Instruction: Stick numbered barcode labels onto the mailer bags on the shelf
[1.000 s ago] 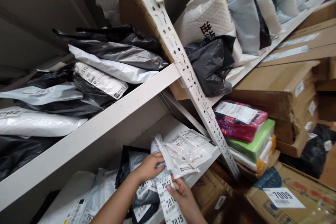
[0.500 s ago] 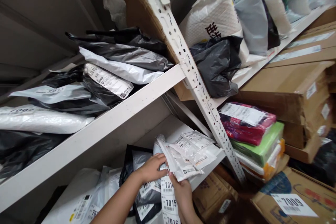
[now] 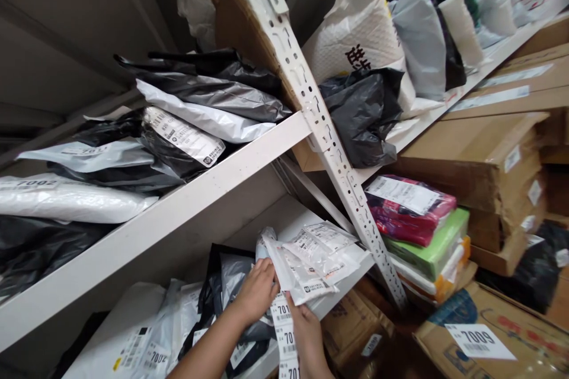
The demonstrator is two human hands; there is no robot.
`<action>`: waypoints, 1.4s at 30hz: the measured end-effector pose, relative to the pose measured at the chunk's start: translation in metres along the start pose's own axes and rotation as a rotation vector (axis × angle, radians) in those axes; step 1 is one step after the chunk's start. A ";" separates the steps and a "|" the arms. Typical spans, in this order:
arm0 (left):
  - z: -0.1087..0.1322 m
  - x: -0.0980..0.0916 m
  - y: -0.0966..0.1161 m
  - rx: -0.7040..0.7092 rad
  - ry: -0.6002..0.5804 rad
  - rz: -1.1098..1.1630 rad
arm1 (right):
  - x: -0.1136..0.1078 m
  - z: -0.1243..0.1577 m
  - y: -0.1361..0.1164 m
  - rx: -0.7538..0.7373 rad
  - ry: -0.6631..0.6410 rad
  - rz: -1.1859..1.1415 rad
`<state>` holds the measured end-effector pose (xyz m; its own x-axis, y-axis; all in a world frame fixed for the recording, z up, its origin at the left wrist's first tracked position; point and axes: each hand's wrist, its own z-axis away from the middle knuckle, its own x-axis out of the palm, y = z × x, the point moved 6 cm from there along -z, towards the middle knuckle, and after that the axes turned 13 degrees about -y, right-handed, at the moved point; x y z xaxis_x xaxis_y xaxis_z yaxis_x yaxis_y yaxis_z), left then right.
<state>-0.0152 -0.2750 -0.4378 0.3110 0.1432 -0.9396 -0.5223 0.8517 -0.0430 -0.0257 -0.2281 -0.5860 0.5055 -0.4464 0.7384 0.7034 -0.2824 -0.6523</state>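
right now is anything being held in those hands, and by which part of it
The strip of number labels looks held near its upper visible end, at the fingertips of the left hand and right hand; which fingers grip it cannot be told.

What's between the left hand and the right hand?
The label strip, running down between the left hand and the right hand; the head view shows it.
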 end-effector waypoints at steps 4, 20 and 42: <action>0.001 0.003 0.000 -0.053 0.021 0.025 | -0.009 0.017 0.015 0.057 -0.064 -0.086; 0.002 -0.012 -0.003 0.354 -0.064 0.094 | -0.006 0.011 -0.024 -0.120 -0.452 -0.005; -0.019 -0.007 -0.004 0.235 -0.135 0.028 | 0.002 0.001 -0.016 -0.045 0.202 -0.256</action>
<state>-0.0301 -0.2889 -0.4375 0.4106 0.2211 -0.8846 -0.3383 0.9379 0.0773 -0.0356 -0.2234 -0.5743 0.2023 -0.5143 0.8334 0.7700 -0.4424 -0.4598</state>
